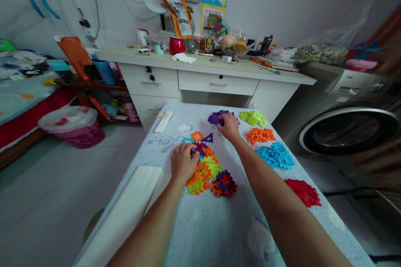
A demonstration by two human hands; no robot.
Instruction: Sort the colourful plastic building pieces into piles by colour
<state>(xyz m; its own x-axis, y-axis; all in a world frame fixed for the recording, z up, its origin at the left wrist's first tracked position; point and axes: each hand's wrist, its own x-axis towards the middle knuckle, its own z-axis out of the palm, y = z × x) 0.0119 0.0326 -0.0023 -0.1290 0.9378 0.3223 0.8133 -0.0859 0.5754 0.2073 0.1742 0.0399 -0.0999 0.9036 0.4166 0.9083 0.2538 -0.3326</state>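
A mixed heap of toothed plastic building pieces (213,167), in orange, lime, purple and red, lies mid-table. My left hand (183,162) rests at its left edge, thumb and fingers curled round a dark piece mostly hidden by them. Farther back, my right hand (229,127) reaches onto a purple pile (216,117), its fingers closed on a purple piece there. Sorted piles run down the right side: lime (253,118), orange (260,135), blue (276,155) and red (303,192). A loose purple triangle (207,138) lies just behind the heap.
A pale cloth covers the table (225,225). On its left side lie a small white box (163,122) and a long white panel (125,212). Behind stands a white desk (219,85) crowded with items. A washing machine (347,108) is at right, a pink bin (75,129) at left.
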